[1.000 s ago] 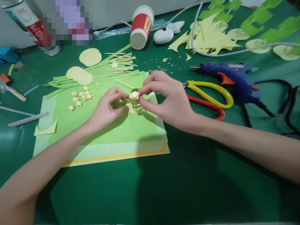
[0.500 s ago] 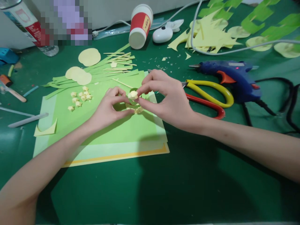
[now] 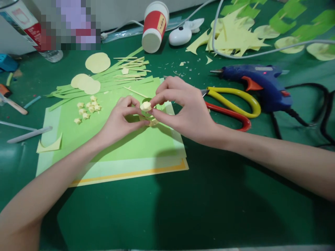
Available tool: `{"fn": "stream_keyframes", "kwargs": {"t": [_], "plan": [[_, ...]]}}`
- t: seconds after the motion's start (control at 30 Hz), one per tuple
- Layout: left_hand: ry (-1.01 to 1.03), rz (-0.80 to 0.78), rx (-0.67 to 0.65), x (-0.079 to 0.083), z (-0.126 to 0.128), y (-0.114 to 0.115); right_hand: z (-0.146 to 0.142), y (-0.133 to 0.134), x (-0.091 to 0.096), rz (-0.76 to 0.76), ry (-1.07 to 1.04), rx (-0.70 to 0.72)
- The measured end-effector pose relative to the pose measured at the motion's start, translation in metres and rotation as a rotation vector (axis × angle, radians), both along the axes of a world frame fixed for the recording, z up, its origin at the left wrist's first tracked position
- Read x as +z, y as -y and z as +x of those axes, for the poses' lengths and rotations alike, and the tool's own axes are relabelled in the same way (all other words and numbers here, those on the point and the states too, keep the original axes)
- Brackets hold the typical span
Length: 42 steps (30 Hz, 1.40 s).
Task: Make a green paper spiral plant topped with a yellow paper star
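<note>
Above the stacked light-green paper sheets (image 3: 125, 148), the right hand (image 3: 183, 104) held a small pale-yellow folded-paper star (image 3: 146, 106) pinched between thumb and fingertips, before a curved green paper strip (image 3: 147, 100) and over a round pale-yellow paper base (image 3: 154, 123). The left hand (image 3: 116, 116) was half closed, thumb at the base, index finger by the strip; its grip could not be told. The piece looked partly assembled, though whether the star was fixed was unclear. Loose pale-yellow paper stars (image 3: 91, 108), flat pale-yellow paper discs (image 3: 98, 62) and long green paper strips (image 3: 62, 88) appeared unused; similar green-and-yellow paper pieces (image 3: 289, 46) sat at far right. Compared with a second earlier, the left thumb had moved in to the base, the right pinch looked unchanged, and the loose stars lay as before.
</note>
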<state>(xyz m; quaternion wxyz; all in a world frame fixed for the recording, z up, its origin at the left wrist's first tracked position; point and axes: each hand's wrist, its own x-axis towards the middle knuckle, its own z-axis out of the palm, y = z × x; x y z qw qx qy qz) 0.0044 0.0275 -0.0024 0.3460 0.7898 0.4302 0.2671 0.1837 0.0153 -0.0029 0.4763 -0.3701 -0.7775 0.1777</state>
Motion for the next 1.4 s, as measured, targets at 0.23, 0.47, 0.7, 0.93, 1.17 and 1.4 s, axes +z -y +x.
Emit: {"fn": "stream_keyframes", "kwargs": {"t": [0.23,0.47,0.7,0.93,1.17,1.4], "plan": [[0.002,-0.016,0.005,0.0007,0.0015,0.0004,0.0006,0.0004,-0.0008,-0.003,0.008,-0.012],[-0.013,-0.018,0.007,0.0019,0.0013,0.0013,0.0001,0.0002,0.0001,-0.015,0.000,-0.001],[-0.028,-0.023,0.018,0.0017,0.0008,0.0015,-0.0003,0.0011,0.0010,-0.017,-0.009,0.001],[-0.020,-0.033,0.017,0.0021,0.0007,0.0018,0.0017,-0.0013,0.0024,-0.037,0.004,0.022],[-0.019,-0.036,0.019,0.0009,-0.0004,0.0011,0.0047,-0.0055,0.0032,-0.038,0.011,0.069],[-0.010,-0.010,-0.007,-0.0018,-0.0023,-0.0006,0.0013,-0.0060,-0.0006,-0.023,-0.029,0.060]]}}
